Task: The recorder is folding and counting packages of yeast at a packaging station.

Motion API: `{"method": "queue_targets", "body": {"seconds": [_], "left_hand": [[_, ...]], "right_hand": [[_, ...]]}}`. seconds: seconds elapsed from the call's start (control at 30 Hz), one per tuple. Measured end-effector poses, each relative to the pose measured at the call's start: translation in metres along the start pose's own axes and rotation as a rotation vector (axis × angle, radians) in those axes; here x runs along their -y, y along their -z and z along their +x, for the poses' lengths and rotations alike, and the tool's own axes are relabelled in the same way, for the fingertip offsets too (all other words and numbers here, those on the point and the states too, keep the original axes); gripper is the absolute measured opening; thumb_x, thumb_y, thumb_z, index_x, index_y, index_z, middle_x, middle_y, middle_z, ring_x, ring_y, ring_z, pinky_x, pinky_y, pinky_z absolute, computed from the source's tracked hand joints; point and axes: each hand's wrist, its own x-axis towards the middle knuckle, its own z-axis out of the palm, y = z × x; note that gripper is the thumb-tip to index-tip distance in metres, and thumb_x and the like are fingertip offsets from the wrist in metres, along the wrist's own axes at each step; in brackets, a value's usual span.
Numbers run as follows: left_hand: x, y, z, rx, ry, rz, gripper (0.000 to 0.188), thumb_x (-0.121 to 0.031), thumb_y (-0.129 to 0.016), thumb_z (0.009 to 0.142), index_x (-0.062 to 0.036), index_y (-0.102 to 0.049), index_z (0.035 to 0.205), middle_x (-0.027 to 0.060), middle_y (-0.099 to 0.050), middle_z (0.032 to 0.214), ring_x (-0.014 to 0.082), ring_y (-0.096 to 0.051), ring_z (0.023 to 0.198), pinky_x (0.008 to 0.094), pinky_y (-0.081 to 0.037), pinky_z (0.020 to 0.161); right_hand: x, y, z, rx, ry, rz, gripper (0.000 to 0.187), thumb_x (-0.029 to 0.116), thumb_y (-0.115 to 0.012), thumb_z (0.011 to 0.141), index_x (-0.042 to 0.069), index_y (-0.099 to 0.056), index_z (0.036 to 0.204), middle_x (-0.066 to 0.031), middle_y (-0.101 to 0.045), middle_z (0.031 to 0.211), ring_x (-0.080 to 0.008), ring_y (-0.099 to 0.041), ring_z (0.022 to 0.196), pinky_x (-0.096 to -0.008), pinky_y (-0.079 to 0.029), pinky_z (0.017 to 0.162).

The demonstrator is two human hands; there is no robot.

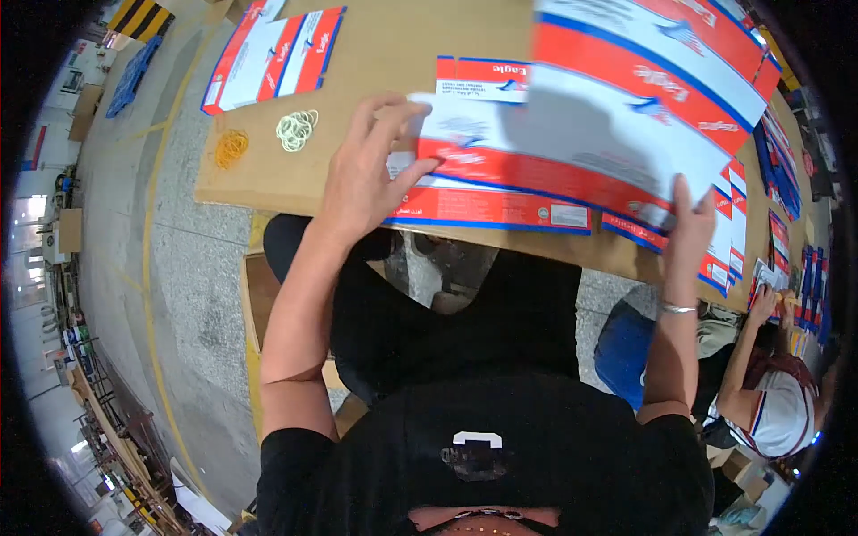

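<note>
A large flat printed carton sheet (581,121), white, red and blue, is tilted above the table in front of me. My right hand (690,228) grips its near edge toward the right end, with a finger showing on the printed face. My left hand (366,165) is at the sheet's left end, thumb and fingers spread apart, their tips touching or very close to it. Beneath lies another flat carton sheet (500,207) of the same print, partly covered. A bracelet circles my right wrist.
On the table (402,45), a heap of orange rubber bands (231,148) and one of pale rubber bands (297,130) lie left of my left hand. More flat cartons (274,58) rest at the far left. At right, a co-worker (776,406) handles similar cartons.
</note>
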Motion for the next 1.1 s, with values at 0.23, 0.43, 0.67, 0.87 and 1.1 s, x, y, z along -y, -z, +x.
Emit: {"method": "queue_targets", "body": {"seconds": [0.23,0.43,0.67,0.87,1.1], "left_hand": [[0.040,-0.033,-0.031,0.432,-0.035,0.396,0.102,-0.039,-0.091,0.054,-0.0075,-0.045,0.139,0.0138,-0.045,0.140,0.0342,-0.041,0.133,0.0491,-0.039,0.103],[0.042,-0.039,-0.015,0.554,0.032,0.412,0.116,-0.040,-0.092,0.048,-0.0081,-0.038,0.145,0.0159,-0.043,0.142,0.0362,-0.040,0.133,0.0514,-0.036,0.108],[0.013,-0.012,-0.012,0.401,-0.056,0.454,0.113,-0.029,-0.094,0.046,-0.0099,-0.040,0.144,0.0139,-0.046,0.135,0.0335,-0.043,0.129,0.0479,-0.040,0.100],[-0.008,0.023,-0.014,0.193,-0.052,0.449,0.114,-0.017,-0.093,0.046,-0.0106,-0.039,0.146,0.0152,-0.046,0.130,0.0343,-0.047,0.122,0.0447,-0.041,0.100],[0.001,0.030,-0.024,0.089,-0.014,0.241,0.106,-0.016,-0.093,0.049,-0.0097,-0.043,0.143,0.0187,-0.048,0.129,0.0380,-0.050,0.120,0.0443,-0.044,0.101]], "right_hand": [[-0.091,0.181,0.088,-0.025,-0.410,0.041,0.052,0.017,-0.072,0.090,-0.003,-0.050,0.133,-0.0128,-0.061,0.121,-0.0193,-0.062,0.104,-0.0306,-0.051,0.087],[-0.144,0.241,0.102,-0.028,-0.225,-0.690,0.049,0.021,-0.070,0.091,-0.001,-0.054,0.131,-0.0176,-0.061,0.121,-0.0223,-0.061,0.107,-0.0362,-0.051,0.088],[-0.012,0.030,-0.002,0.226,0.392,-0.542,0.046,0.019,-0.068,0.091,0.005,-0.055,0.132,-0.0121,-0.060,0.128,-0.0259,-0.057,0.117,-0.0381,-0.048,0.096],[0.010,-0.065,-0.020,0.343,0.145,-0.095,0.054,0.020,-0.071,0.091,-0.003,-0.048,0.134,-0.0198,-0.058,0.126,-0.0252,-0.057,0.118,-0.0369,-0.048,0.096],[0.035,-0.084,-0.029,0.464,0.001,0.221,0.033,0.023,-0.069,0.093,-0.002,-0.064,0.113,-0.0116,-0.071,0.099,-0.0174,-0.067,0.086,-0.0295,-0.054,0.076]]}}
